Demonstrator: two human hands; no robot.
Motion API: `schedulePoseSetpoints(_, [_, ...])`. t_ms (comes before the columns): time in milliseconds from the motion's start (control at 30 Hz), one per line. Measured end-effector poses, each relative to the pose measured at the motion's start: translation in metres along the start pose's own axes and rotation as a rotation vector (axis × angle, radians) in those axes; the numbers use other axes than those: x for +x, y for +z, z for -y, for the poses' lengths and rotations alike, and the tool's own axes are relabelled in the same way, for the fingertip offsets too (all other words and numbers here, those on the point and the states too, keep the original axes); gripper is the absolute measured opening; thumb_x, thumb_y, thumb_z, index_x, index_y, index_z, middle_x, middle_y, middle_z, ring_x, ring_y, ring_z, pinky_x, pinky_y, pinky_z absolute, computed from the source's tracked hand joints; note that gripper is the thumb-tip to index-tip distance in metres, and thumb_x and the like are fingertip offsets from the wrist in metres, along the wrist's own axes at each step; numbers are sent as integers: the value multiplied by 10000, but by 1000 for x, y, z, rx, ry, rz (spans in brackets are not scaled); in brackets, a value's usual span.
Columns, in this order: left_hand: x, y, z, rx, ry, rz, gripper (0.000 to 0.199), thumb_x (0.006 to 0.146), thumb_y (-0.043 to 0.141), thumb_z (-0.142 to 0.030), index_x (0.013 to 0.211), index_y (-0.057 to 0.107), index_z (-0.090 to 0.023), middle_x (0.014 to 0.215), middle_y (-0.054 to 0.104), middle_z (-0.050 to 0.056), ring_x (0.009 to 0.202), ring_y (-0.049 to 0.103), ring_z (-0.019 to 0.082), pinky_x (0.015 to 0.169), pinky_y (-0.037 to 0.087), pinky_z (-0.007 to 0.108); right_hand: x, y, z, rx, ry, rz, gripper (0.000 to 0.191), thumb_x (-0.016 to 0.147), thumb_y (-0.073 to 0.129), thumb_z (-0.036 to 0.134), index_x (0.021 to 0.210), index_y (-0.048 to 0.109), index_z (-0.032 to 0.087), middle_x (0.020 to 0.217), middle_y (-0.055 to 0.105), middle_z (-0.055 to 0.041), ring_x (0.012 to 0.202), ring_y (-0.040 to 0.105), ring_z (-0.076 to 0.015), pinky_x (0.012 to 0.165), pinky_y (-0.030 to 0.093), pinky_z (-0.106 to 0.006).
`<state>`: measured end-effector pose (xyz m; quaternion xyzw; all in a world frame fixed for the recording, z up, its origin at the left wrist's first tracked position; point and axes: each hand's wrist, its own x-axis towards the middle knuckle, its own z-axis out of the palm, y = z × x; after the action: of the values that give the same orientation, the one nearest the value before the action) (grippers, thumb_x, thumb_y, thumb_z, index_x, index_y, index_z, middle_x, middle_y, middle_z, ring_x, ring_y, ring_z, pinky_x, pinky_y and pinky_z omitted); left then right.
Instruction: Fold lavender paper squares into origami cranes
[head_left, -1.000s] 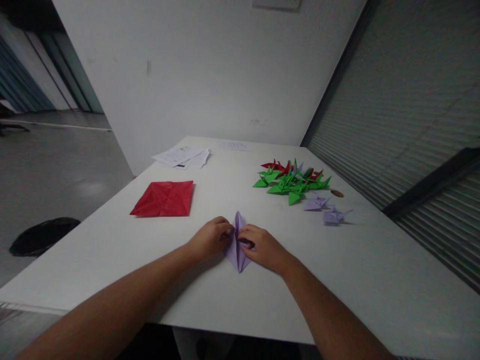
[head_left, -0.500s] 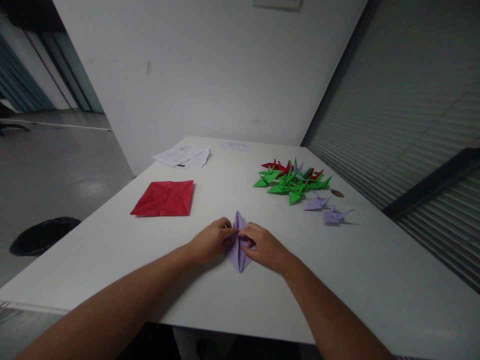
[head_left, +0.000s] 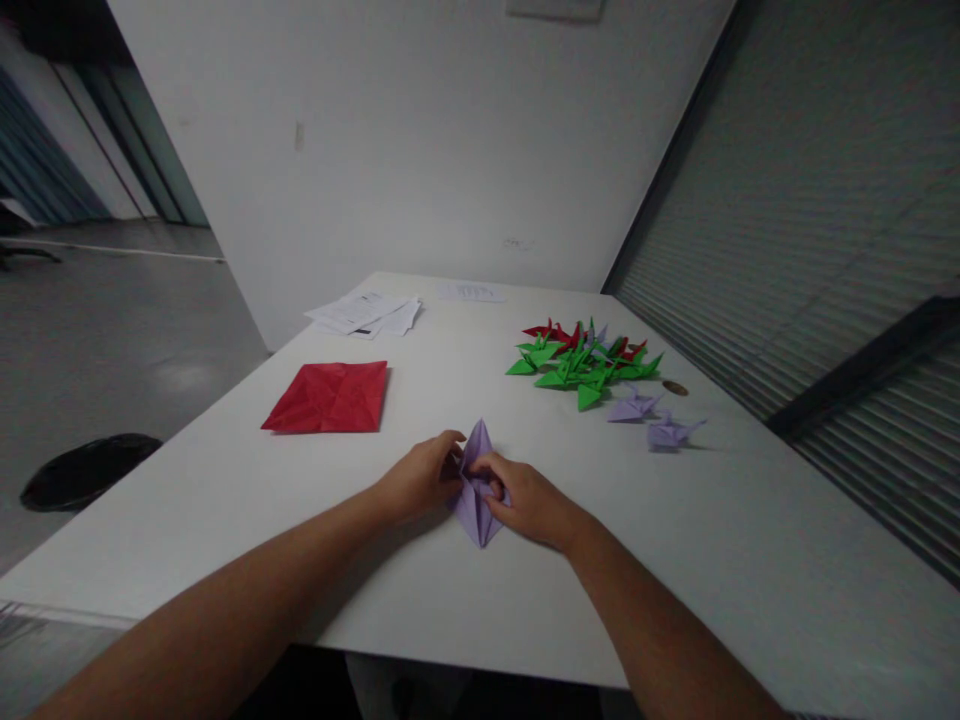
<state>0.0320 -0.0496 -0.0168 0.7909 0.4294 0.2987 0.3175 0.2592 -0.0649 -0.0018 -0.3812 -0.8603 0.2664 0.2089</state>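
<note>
A partly folded sheet of purple origami paper (head_left: pixel 477 515) lies on the white table in front of me, one point away from me and one toward me. At its left edge my left hand (head_left: pixel 424 478) grips it, thumb and fingers curled around the side. My right hand (head_left: pixel 529 500) pinches the right side, its index fingertip reaching the paper's middle crease. The fingers cover parts of both side corners.
Several green and red paper cranes (head_left: pixel 577 365) are heaped at the back right, with purple cranes (head_left: pixel 667 432) nearer. Red folded paper (head_left: pixel 330 398) lies left, printed sheets (head_left: pixel 364 313) behind it. A black bin (head_left: pixel 90 470) stands on the floor left of the table (head_left: pixel 225 520).
My left fingers have drawn slightly left from the paper's middle. My right index finger has shifted left over the centre, and the fold there looks more opened.
</note>
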Motion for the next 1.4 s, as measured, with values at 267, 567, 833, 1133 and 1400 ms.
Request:
schedulePoseSetpoints(267, [2,-2,-2,-93,-34,56,571,734,633,-71,1294,589,-174,1098,749,91,932,716,212,848,554,319,1,-2,4,-64,-52,27,395,823,608,68,1196,611,200,950,684,-35,759,585,-159,730,436,-268])
schedulePoseSetpoints(567, [2,-5,-8,46,-3,49,481,757,640,-101,1222,692,-212,1091,759,47,950,701,208,882,535,296,1,0,2,-43,-48,5,424,806,641,66,1210,615,195,1018,701,-57,836,631,-178,799,488,-293])
schedulePoseSetpoints(833, [2,-6,-7,68,54,52,469,766,636,-69,1203,711,-222,1097,751,54,959,695,204,897,539,304,2,-2,2,-21,-157,4,247,890,625,105,1110,680,203,1339,644,-125,1347,545,-256,1127,438,-416])
schedulePoseSetpoints(1133, [2,-4,-10,95,172,51,524,801,583,-33,1277,684,-226,1376,653,79,1256,620,245,1138,441,380,3,1,0,-9,-154,-8,312,876,644,97,1162,673,218,1340,636,-114,1351,536,-253,1152,423,-436])
schedulePoseSetpoints(1400, [1,-4,-9,181,138,65,542,852,493,-39,1347,636,-204,1452,596,103,1222,638,244,1094,474,396,5,2,1,-42,-163,19,270,878,628,102,1121,662,213,1241,671,-95,1211,611,-238,1092,463,-392])
